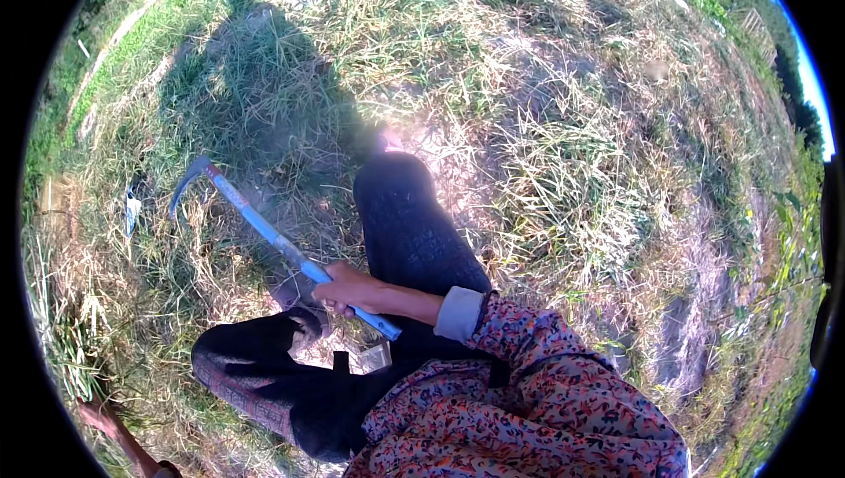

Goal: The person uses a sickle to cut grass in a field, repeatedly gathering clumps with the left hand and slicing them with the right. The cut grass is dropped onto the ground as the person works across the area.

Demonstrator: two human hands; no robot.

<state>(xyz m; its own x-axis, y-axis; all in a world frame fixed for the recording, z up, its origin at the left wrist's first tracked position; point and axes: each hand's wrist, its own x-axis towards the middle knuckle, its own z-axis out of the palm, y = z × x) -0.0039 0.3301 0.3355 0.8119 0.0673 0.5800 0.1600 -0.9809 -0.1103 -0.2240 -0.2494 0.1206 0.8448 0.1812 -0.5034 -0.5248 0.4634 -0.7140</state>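
Note:
My right hand (pixel 346 290) grips the blue, worn handle of a long sickle (pixel 264 227) near its lower end. The curved blade (pixel 186 182) points to the left and hangs over dry and green grass, apart from my legs. At the lower left rim, my left hand (pixel 98 413) is closed around a bunch of long grass (pixel 79 362), whose stalks stand up from the fist. The fingers of that hand are partly hidden at the picture's edge.
My bent knees in dark trousers (pixel 409 220) fill the middle. Flattened grass (pixel 574 174) covers the ground on the right. A small white and blue scrap (pixel 132 209) lies left of the blade. My shadow (pixel 257 75) falls ahead, and leafy plants (pixel 792 240) line the right rim.

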